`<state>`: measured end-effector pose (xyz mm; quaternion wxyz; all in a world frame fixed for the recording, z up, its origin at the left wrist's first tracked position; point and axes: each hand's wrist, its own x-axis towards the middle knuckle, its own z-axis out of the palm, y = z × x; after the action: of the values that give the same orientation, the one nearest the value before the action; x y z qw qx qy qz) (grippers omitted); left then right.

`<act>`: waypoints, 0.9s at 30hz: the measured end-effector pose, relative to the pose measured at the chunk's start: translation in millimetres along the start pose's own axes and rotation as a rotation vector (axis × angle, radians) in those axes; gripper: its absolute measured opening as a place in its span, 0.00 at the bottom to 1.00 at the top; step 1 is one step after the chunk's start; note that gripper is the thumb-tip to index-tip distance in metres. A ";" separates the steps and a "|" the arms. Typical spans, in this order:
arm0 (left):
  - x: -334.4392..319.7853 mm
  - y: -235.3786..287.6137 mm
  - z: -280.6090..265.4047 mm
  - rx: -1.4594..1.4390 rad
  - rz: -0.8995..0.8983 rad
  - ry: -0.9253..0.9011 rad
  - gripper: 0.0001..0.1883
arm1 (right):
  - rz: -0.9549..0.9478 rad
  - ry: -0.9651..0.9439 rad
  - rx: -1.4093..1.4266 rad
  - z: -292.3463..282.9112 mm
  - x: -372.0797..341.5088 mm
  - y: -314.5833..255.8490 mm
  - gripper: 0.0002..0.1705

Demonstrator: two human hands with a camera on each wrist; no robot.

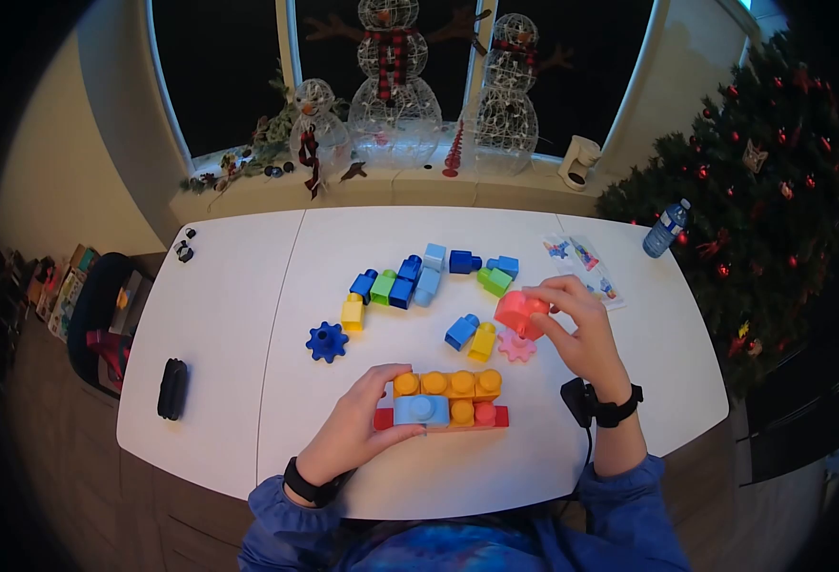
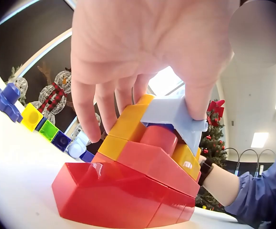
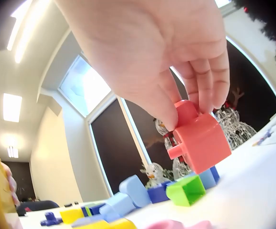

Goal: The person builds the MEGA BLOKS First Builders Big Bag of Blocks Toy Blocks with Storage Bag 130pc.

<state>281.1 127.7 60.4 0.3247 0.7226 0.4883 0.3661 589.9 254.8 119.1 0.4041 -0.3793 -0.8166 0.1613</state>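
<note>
My left hand (image 1: 364, 419) holds the left side of a toy building-block structure (image 2: 128, 171), its thumb at the light blue block (image 1: 421, 411) and its fingers along the orange blocks (image 1: 462, 384). Red blocks with slanted ends form the base, on the white table. My right hand (image 1: 579, 327) pinches a coral-red building block (image 3: 205, 147) by its top stud between thumb and fingers. A small peg sticks out from that block's side. In the head view it overlaps the pink gear piece (image 1: 517, 346); a blue block (image 1: 461, 332) and a yellow block (image 1: 482, 342) lie to the left.
A curved row of blue, light blue, green and yellow blocks (image 1: 405, 283) lies farther back, with a dark blue gear (image 1: 327, 342) at its left end. A picture sheet (image 1: 586, 262) and a water bottle (image 1: 667, 229) are back right. A black case (image 1: 172, 389) lies far left.
</note>
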 end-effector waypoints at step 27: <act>2.1 1.8 -3.3 -0.009 0.006 -0.009 0.42 | -0.112 -0.198 0.311 42.1 -69.9 -38.0 0.13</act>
<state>279.8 129.5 64.1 0.3293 0.7241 0.4831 0.3659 565.4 179.0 77.0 0.3840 -0.2482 -0.8374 0.2994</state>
